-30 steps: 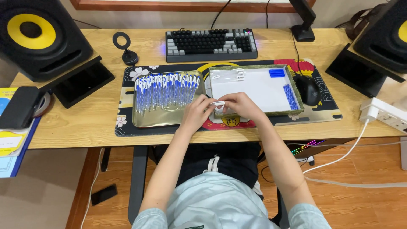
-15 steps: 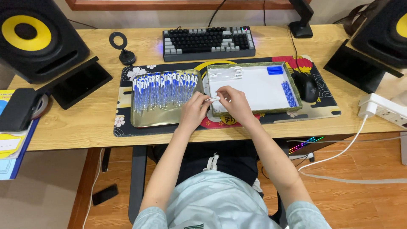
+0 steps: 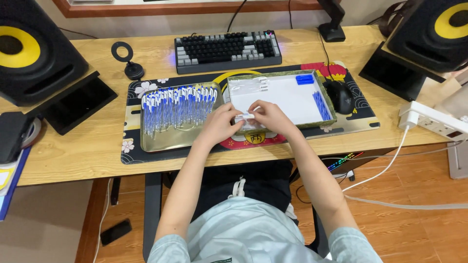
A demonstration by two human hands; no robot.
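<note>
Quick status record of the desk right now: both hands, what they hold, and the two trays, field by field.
left hand: gripping one end of the small clear packet
right hand: gripping the packet's other end
packet position: over the near edge of the white-lined tray
white-lined tray contents: blue pieces, more clear packets
metal tray: left of it, rows of blue-and-white pens
behind: keyboard

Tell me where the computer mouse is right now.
In the head view the black mouse lies on the desk mat, just right of the white tray, right of the right hand.
</note>
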